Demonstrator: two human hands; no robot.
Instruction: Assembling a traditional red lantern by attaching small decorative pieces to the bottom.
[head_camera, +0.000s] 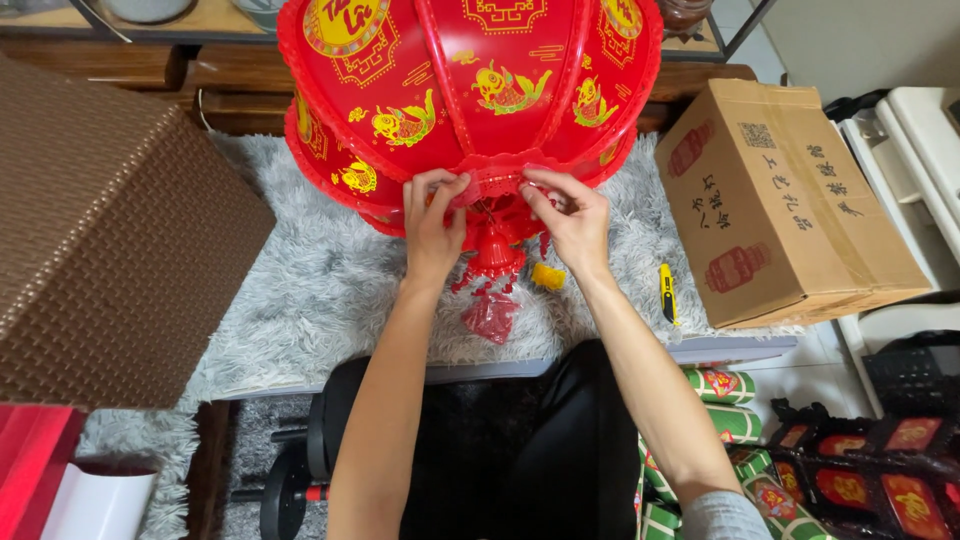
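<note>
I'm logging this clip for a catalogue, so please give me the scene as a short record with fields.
setting: grey shaggy rug on a table, seen from above
main thing: large red lantern with yellow fish prints
left hand: fingers pinching the lantern's lower rim
right hand: fingers pinching the same rim, beside the left
below the rim: red tassel hanging between the hands
right of hands: yellow utility knife, cardboard box
left: brown woven box

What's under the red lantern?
Under the red lantern: grey shaggy rug, red tassel, small yellow piece. Left hand and right hand cover its bottom rim.
</note>
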